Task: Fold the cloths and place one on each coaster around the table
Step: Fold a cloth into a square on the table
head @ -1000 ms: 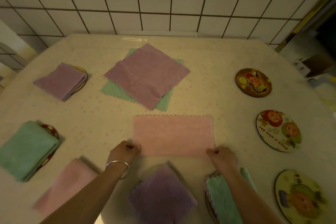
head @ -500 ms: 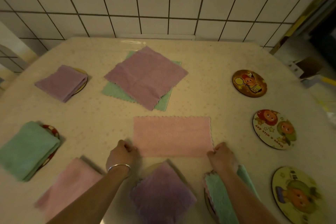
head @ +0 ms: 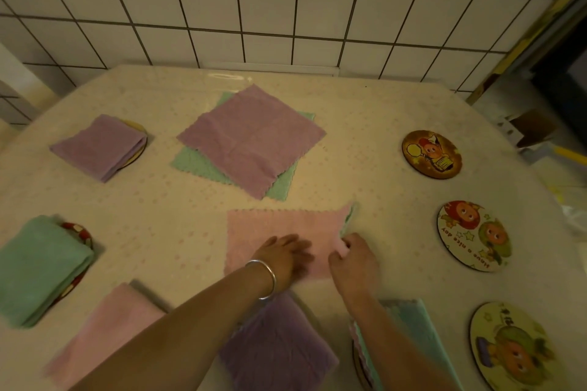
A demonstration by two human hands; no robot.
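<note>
The pink cloth (head: 279, 232) lies half-folded at the table's (head: 374, 124) six o'clock; the left hand (head: 284, 255) presses flat on it, fingers straight, while at its three o'clock edge the right hand (head: 354, 259) pinches the lifted end.

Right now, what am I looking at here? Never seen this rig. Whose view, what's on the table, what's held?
No robot: a person's bare hands, filmed by a wide-angle camera on their head, looking down. The left hand lies flat on a half-folded pink cloth; the right hand pinches its right edge. Behind lie an unfolded purple cloth over a green cloth. Folded cloths sit left and near; three bare cartoon coasters sit at right on the table.
</note>
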